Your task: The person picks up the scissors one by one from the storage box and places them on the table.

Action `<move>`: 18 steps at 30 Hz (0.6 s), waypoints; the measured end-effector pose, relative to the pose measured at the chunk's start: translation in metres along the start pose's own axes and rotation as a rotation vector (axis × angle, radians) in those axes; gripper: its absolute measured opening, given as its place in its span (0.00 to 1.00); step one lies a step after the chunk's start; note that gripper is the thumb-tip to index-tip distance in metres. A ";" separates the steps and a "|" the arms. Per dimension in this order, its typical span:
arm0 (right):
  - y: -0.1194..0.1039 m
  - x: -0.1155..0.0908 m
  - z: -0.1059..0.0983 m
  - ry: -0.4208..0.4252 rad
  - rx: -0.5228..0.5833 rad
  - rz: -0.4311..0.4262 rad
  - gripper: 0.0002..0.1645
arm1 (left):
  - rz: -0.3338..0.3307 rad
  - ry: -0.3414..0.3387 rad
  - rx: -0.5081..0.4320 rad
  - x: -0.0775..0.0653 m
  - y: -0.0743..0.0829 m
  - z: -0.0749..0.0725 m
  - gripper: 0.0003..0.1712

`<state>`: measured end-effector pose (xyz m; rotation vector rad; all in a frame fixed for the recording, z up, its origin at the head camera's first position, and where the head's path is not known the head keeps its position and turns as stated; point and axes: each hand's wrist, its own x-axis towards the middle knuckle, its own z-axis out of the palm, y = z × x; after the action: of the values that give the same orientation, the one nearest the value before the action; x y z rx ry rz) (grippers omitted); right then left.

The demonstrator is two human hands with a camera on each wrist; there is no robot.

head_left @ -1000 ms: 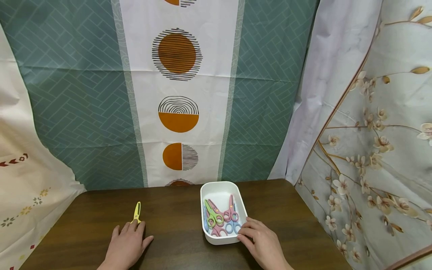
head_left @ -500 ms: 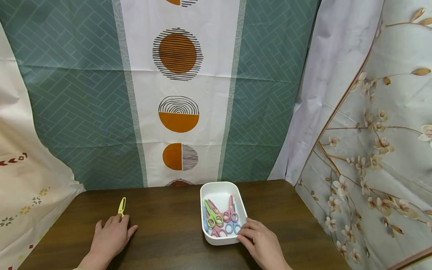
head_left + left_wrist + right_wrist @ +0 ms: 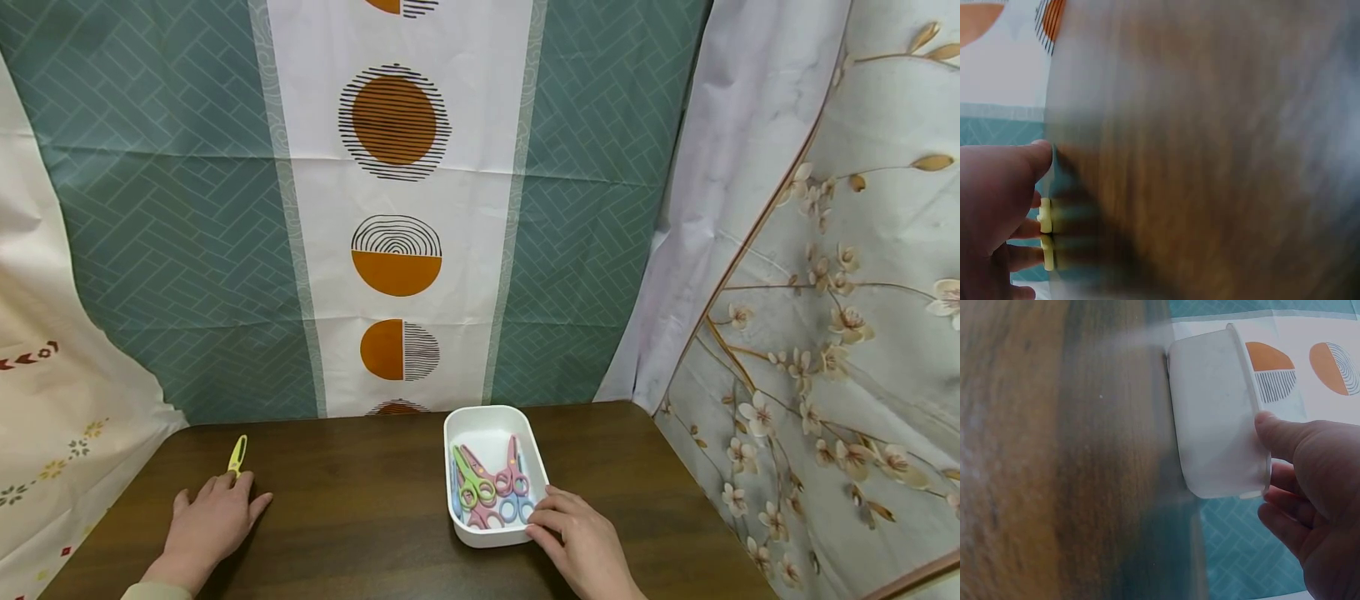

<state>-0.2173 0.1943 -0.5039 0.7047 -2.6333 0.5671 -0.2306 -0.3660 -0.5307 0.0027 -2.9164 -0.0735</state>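
In the head view, my left hand (image 3: pixel 210 518) lies over a pair of yellow scissors (image 3: pixel 237 452) at the left of the dark wooden table (image 3: pixel 360 500). The blades point away from the hand; its fingers cover the handles. Yellow handle ends (image 3: pixel 1046 215) show under the fingertips in the left wrist view. At the front right corner of a white plastic tray (image 3: pixel 495 537), my right hand (image 3: pixel 577 537) holds the rim between thumb and fingers. Inside the tray lie green scissors (image 3: pixel 472 479), pink scissors (image 3: pixel 512 467) and blue-handled scissors (image 3: pixel 516 507).
A green and white curtain (image 3: pixel 405 192) with orange and striped circles hangs behind the table's back edge. Floral cloth (image 3: pixel 825 375) hangs on the right, and cream patterned cloth (image 3: pixel 67 400) on the left.
My left hand has slid leftward and slightly away across the table, and the yellow scissors have moved with it. The right hand and the tray have stayed in place.
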 end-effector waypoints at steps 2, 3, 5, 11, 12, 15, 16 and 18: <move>0.000 0.000 0.000 -0.006 0.002 0.006 0.03 | 0.001 -0.001 0.001 0.002 -0.005 0.001 0.28; 0.000 0.000 0.000 -0.008 0.002 0.009 0.03 | 0.002 -0.005 0.003 0.003 -0.009 0.001 0.28; 0.000 0.001 0.000 -0.012 0.003 0.012 0.03 | -0.005 -0.014 -0.001 0.005 -0.014 0.003 0.29; 0.001 0.001 0.000 -0.026 0.005 0.019 0.04 | -0.037 -0.045 -0.036 0.010 -0.029 0.003 0.32; 0.001 0.001 0.000 -0.027 0.004 0.020 0.04 | -0.039 -0.047 -0.041 0.010 -0.030 0.003 0.32; 0.001 0.001 0.000 -0.035 0.007 0.026 0.04 | -0.044 -0.052 -0.056 0.011 -0.036 0.002 0.33; 0.001 0.001 0.000 -0.041 0.008 0.029 0.04 | -0.047 -0.053 -0.059 0.011 -0.038 0.003 0.33; 0.001 0.002 -0.001 -0.048 0.010 0.032 0.05 | -0.050 -0.050 -0.064 0.011 -0.042 0.003 0.33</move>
<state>-0.2189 0.1946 -0.5030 0.6887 -2.6918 0.5795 -0.2425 -0.4083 -0.5332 0.0635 -2.9628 -0.1775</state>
